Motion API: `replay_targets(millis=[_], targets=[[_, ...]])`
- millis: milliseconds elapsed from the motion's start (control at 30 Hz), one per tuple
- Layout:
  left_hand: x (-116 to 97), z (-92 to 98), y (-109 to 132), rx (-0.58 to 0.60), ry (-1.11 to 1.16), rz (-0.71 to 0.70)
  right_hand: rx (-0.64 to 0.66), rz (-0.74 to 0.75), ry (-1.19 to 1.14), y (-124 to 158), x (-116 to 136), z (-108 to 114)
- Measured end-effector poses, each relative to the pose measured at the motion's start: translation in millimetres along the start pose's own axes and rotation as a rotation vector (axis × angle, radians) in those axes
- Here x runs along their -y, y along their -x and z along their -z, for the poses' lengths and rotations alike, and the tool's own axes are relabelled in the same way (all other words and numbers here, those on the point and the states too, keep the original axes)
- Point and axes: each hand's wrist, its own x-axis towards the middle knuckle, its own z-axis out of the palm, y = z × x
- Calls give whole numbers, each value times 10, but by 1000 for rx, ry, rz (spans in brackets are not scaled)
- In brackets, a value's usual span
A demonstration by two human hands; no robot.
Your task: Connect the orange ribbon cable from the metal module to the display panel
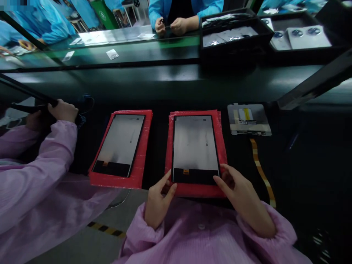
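Note:
A rectangular display panel with a black frame, grey face and small orange tab lies on a stack of red foam-wrapped pads. My left hand grips the panel's lower left corner, and my right hand grips its lower right corner. A second panel lies on its own red pad to the left. Beyond the first stack is a taped flat packet with a yellow-and-tan ribbon strip running toward me.
At the left, a co-worker's hand in a pink sleeve holds a long black tool. Black trays holding pale items stand across a dark bench edge. Opposite, a person in a blue sleeve handles something small.

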Motion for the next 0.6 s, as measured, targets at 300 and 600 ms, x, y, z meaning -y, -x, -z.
replay_targets(millis=[300,600], targets=[[-76,86,-49,-63,-88,-98,120,-179,-592,-72,86,102],[38,82,-74,-42,-137,-141,90,-47,-140,77,132,92]])
